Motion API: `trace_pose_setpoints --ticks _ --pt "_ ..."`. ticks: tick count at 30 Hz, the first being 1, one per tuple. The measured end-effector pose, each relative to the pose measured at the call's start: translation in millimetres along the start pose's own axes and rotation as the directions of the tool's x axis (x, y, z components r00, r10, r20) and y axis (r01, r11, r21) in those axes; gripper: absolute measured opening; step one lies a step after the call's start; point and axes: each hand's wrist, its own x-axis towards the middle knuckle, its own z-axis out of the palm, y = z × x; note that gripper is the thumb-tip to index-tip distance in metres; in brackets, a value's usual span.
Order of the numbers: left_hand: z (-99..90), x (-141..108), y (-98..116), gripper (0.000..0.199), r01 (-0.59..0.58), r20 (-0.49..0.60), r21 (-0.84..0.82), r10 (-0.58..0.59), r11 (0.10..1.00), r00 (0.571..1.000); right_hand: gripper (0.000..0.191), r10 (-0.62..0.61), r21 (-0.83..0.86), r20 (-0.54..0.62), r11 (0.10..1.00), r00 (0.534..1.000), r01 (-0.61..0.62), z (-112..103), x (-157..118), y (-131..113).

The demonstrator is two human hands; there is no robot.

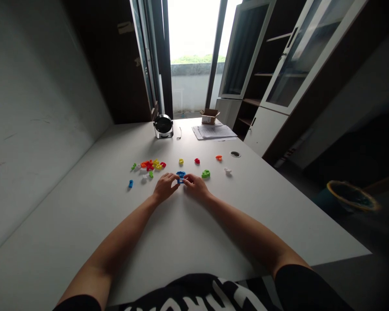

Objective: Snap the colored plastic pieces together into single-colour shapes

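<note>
In the middle of the white table (168,233), my left hand (165,186) and my right hand (196,185) meet around small blue plastic pieces (180,175). The fingertips of both hands pinch the near blue piece from either side; the fingers partly cover it, and I cannot tell whether it is joined to the blue part just behind. A green plastic piece (205,173) lies just right of my right hand. Beyond the hands sit a yellow piece (181,161) and a red piece (197,161).
Left of my hands lies a pile of coloured pieces (149,165), with a separate blue piece (131,184) nearer. An orange piece (218,158) and a white piece (227,171) lie right. Farther back stand a round black device (164,125), papers (214,132) and an open cardboard box (209,116).
</note>
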Motion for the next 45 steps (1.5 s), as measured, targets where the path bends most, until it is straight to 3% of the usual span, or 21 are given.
trace_pose_setpoints --ticks 9,14,21,27,34,45 --pt "-6.1 -3 8 0.021 -0.047 -0.025 -0.011 0.047 0.999 0.999 0.031 -0.048 0.214 0.075 0.976 0.996 0.031 0 3 2" --pt "-5.5 -5 8 0.032 0.069 -0.046 -0.174 -0.078 0.982 0.996 0.028 -0.088 0.260 0.053 0.963 0.995 0.072 6 0 0" --pt "-7.7 -7 3 0.023 0.326 0.116 -0.508 -0.311 0.797 0.943 0.014 -0.247 0.184 -0.021 0.951 0.969 0.247 9 -7 -4" --pt "-4.3 -7 0 0.031 0.337 0.138 -0.639 -0.328 0.692 0.934 0.009 -0.343 0.109 -0.008 0.934 0.939 0.342 8 -11 -10" --pt "-4.9 -8 2 0.032 0.301 0.097 -0.667 -0.321 0.681 0.942 0.020 -0.290 0.113 -0.072 0.948 0.954 0.297 8 -9 -9" --pt "-8.2 -7 3 0.030 0.266 0.075 -0.608 -0.280 0.748 0.957 0.026 -0.154 0.148 0.007 0.977 0.988 0.152 7 -6 -1"
